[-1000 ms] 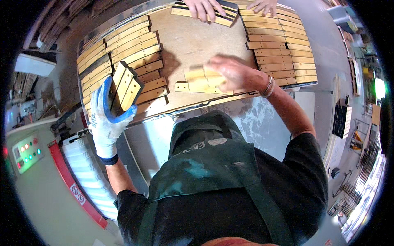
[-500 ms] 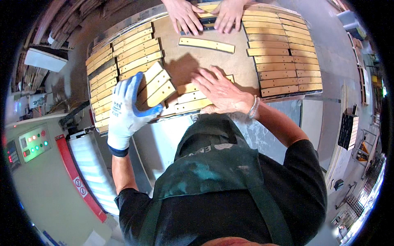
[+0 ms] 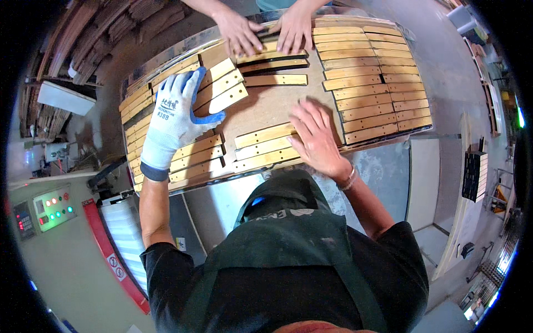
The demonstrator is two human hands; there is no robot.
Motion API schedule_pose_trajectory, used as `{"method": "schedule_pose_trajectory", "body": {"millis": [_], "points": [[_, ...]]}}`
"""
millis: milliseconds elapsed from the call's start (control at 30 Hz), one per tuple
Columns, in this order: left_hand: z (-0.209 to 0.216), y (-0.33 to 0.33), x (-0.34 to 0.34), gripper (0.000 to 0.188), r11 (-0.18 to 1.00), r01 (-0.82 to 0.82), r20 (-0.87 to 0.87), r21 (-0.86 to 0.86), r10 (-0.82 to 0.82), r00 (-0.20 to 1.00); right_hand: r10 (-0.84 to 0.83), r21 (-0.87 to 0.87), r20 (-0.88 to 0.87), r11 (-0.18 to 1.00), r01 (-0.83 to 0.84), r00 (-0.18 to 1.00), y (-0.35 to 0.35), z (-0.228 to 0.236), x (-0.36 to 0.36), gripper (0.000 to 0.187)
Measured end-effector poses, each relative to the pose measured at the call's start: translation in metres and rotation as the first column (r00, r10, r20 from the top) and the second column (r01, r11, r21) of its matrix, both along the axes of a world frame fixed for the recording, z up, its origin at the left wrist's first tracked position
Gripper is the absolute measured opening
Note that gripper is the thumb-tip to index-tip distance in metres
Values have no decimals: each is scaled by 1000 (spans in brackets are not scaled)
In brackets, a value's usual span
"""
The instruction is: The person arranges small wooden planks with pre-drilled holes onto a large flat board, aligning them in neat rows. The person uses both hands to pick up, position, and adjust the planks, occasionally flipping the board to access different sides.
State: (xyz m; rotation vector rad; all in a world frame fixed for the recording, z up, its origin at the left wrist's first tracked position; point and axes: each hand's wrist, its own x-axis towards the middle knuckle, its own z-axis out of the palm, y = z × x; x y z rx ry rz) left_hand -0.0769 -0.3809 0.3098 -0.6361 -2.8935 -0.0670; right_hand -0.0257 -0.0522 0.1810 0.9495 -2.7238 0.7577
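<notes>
My left hand [image 3: 176,114], in a white knit glove with a blue palm, grips a small group of pale wooden slats [image 3: 225,89] with dark edges and small holes. They are held tilted above the table's left side; the glove hides their left ends. My bare right hand [image 3: 316,136] has its fingers apart at the right end of a few similar slats [image 3: 265,145] by the near table edge. Beyond, a single slat [image 3: 280,80] lies on the brown tabletop [image 3: 261,114]. A co-worker's two hands [image 3: 239,34] rest on more slats [image 3: 272,56] at the far edge.
Rows of slats [image 3: 366,83] cover the table's right side, and more slats [image 3: 191,152] lie on the left. A control panel [image 3: 54,208] with lit buttons and a red strip [image 3: 116,258] stand at the lower left. Stacked boards [image 3: 83,44] are at the far left.
My left hand has carried its slats away from me. My right hand has shifted right along the near slats. The co-worker's hands have moved left, with more slats before them.
</notes>
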Motion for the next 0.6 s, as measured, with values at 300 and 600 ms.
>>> {"method": "schedule_pose_trajectory", "body": {"millis": [300, 600], "points": [[8, -12, 15, 91, 997, -51, -10, 49, 52, 999, -83, 67, -220, 993, 100, 972, -52, 10, -114, 84], [-5, -29, 36, 97, 996, -78, 65, 41, 75, 995, -56, 391, -117, 915, 97, 992, -79, -20, -109, 103]]}}
